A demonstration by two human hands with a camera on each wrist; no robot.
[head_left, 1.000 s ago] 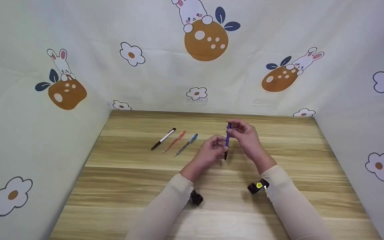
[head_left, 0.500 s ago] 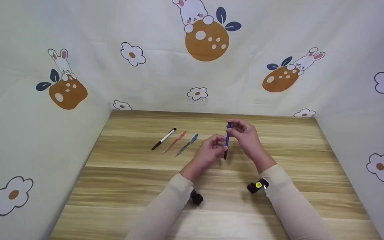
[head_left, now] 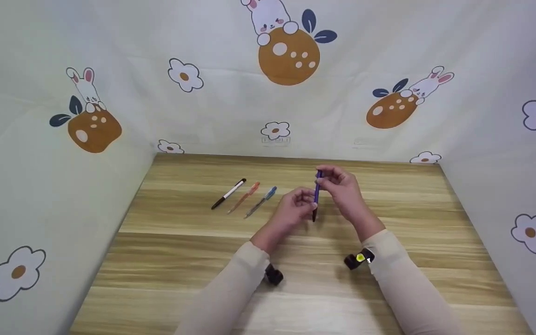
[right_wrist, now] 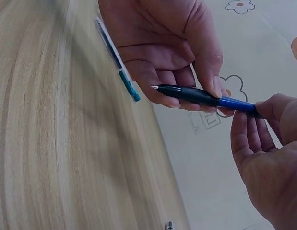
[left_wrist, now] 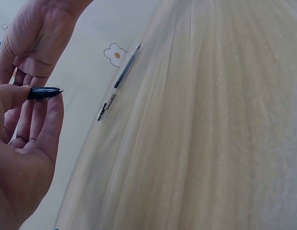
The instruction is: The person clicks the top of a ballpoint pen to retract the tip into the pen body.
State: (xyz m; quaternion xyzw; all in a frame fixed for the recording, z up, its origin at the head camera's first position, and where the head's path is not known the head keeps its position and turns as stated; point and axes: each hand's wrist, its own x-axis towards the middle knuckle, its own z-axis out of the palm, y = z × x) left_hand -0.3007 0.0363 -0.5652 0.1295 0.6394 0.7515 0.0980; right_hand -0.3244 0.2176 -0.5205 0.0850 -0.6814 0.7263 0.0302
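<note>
Both hands hold one blue pen [head_left: 317, 193] with a black grip section, raised over the table and standing nearly upright in the head view. My left hand [head_left: 293, 207] pinches it near the black lower part, thumb against fingers. Up at the top end, my right hand [head_left: 345, 190] grips the blue barrel between thumb and fingertips. In the right wrist view the pen [right_wrist: 196, 95] points its bare writing tip to the left, and the right thumb lies at its rear end. The left wrist view shows only the black front [left_wrist: 45, 93] of the pen.
Left of the hands, three pens lie slanted side by side: a white-and-black pen [head_left: 228, 194], a clear orange pen [head_left: 243, 197] and a clear blue pen [head_left: 260, 202]. The wooden table [head_left: 165, 270] is bordered by a printed cloth backdrop [head_left: 221, 107].
Both hands and the pen between them have shifted up very slightly in the head view. The grips look the same, and the three pens on the table have stayed put.
</note>
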